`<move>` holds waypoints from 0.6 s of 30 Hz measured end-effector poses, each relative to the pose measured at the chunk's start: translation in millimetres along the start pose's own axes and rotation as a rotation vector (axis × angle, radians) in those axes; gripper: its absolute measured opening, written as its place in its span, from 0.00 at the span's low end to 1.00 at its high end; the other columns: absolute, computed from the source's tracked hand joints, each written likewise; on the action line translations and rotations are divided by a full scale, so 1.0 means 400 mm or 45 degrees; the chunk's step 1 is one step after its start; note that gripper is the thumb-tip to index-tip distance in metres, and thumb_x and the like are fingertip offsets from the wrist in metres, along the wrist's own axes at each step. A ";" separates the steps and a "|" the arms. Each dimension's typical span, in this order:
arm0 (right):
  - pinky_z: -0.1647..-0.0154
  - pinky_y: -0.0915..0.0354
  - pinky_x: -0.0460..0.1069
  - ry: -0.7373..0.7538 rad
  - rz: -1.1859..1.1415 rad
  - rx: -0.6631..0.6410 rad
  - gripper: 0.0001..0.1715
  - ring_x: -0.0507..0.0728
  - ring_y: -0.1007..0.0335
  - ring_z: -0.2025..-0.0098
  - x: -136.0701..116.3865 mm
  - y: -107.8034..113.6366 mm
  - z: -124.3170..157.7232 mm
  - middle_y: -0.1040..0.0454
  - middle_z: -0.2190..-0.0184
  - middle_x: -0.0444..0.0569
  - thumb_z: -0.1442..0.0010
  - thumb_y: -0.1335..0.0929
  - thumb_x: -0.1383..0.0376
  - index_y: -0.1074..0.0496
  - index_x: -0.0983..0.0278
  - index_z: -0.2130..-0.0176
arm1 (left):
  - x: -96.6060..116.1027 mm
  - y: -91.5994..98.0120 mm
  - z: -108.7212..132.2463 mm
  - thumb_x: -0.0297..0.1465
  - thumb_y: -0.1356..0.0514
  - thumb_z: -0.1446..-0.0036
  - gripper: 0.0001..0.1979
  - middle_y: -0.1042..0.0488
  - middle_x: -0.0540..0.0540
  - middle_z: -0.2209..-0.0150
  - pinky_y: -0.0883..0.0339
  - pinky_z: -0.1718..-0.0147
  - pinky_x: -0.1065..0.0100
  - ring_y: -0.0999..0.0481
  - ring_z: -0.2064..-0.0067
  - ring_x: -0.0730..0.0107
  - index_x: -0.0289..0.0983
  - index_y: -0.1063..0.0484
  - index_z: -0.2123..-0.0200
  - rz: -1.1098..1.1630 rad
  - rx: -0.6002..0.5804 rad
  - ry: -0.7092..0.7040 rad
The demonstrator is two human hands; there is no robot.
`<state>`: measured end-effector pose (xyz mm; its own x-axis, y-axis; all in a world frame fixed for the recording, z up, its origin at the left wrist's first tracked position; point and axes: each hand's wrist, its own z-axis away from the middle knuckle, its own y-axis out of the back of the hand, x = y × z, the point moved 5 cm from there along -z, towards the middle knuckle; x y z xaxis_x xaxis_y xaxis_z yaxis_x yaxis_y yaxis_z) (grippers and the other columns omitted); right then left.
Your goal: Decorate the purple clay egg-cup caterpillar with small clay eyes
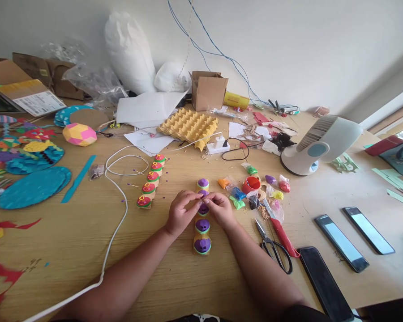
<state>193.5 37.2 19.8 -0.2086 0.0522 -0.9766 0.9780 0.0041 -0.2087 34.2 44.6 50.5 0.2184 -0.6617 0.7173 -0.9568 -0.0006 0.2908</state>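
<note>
A strip of egg-carton cups (202, 245) topped with purple clay lies lengthwise in front of me, and small dark dots mark several cups. Over its middle cups, my left hand (184, 211) is closed in a pinch. My right hand (222, 209) pinches from the other side, its fingertips meeting those of the left. Whatever sits between the fingertips is too small to make out. The hands partly hide the cups below. To the left lies a second egg-carton strip (149, 188) with red and green clay tops and thin pins sticking out at its sides.
Right of the hands are bagged coloured clay (237, 193), a red tape roll (251, 184), scissors (272, 246) and a red-handled knife (285, 237). Several phones (341, 243) lie beyond. A white fan (322, 143), yellow egg tray (190, 126) and power strip (218, 146) stand farther back. A white cable (116, 223) crosses the left side.
</note>
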 end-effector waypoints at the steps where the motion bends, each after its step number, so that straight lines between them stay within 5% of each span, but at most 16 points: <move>1: 0.67 0.30 0.48 0.001 -0.007 0.006 0.21 0.52 0.29 0.72 -0.001 0.001 0.000 0.22 0.72 0.46 0.48 0.22 0.48 0.23 0.62 0.68 | -0.001 0.000 -0.001 0.29 0.36 0.35 0.06 0.21 0.46 0.59 0.26 0.56 0.64 0.22 0.58 0.67 0.41 0.22 0.55 0.001 0.005 0.014; 10: 0.73 0.36 0.48 0.057 0.187 0.026 0.31 0.54 0.33 0.74 -0.005 0.010 0.003 0.30 0.80 0.46 0.37 0.33 0.41 0.24 0.63 0.75 | -0.009 0.001 -0.002 0.29 0.37 0.34 0.06 0.21 0.46 0.60 0.27 0.57 0.65 0.23 0.58 0.68 0.40 0.21 0.56 0.025 0.019 0.099; 14: 0.70 0.33 0.50 0.062 0.181 0.132 0.24 0.57 0.28 0.69 -0.013 0.017 -0.001 0.25 0.77 0.47 0.42 0.28 0.43 0.17 0.61 0.66 | -0.011 0.001 -0.001 0.30 0.37 0.34 0.06 0.21 0.46 0.60 0.27 0.57 0.66 0.23 0.58 0.68 0.40 0.21 0.55 0.034 0.027 0.123; 18: 0.75 0.40 0.47 -0.017 0.143 0.179 0.26 0.53 0.36 0.75 -0.011 0.022 -0.001 0.29 0.81 0.45 0.45 0.25 0.44 0.16 0.63 0.63 | -0.014 0.000 0.000 0.30 0.37 0.34 0.06 0.20 0.46 0.59 0.28 0.56 0.66 0.23 0.57 0.68 0.40 0.21 0.56 0.045 0.026 0.146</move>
<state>203.0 37.3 22.3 -0.0992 0.0312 -0.9946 0.9847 -0.1406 -0.1027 32.9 48.5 46.4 0.2036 -0.5717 0.7948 -0.9677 0.0056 0.2519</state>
